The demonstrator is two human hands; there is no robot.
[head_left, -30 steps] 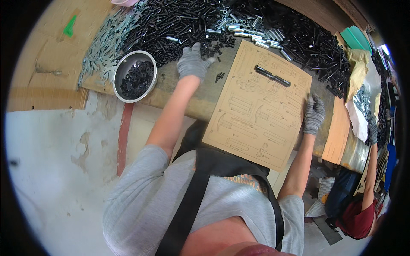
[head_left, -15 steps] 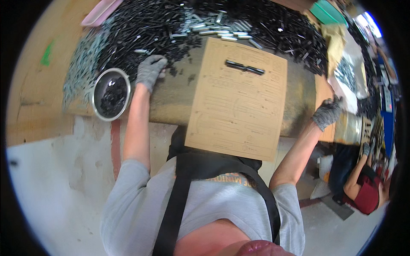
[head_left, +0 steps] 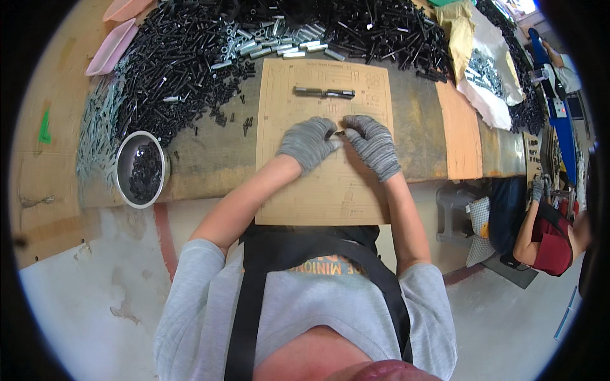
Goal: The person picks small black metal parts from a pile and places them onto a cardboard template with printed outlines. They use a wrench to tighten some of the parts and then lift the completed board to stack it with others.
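My left hand [head_left: 309, 145] and my right hand [head_left: 372, 147], both in grey knit gloves, meet over a printed cardboard sheet [head_left: 298, 203]. A small dark screw-like piece [head_left: 340, 133] shows between their fingertips; its exact kind is too small to tell. The right fingers pinch it. My left fingers are curled closed beside it, and what they hold is hidden. Beyond the hands, two black rod-shaped bolts [head_left: 324, 93] lie end to end across the upper part of the sheet. The sheet rests on the worn bench and overhangs its near edge.
A metal bowl [head_left: 164, 171] of black parts stands at the left. Heaped black screws [head_left: 171, 76] and silver cylinders [head_left: 286, 49] cover the far side. Small silver parts [head_left: 484, 71] lie on paper at the right. A co-worker in a dark red top [head_left: 551, 247] sits farther right.
Both hands have come in from the sides to meet over the sheet, the left from the screw heap, the right from the bench's right side. A small dark piece now shows between them.
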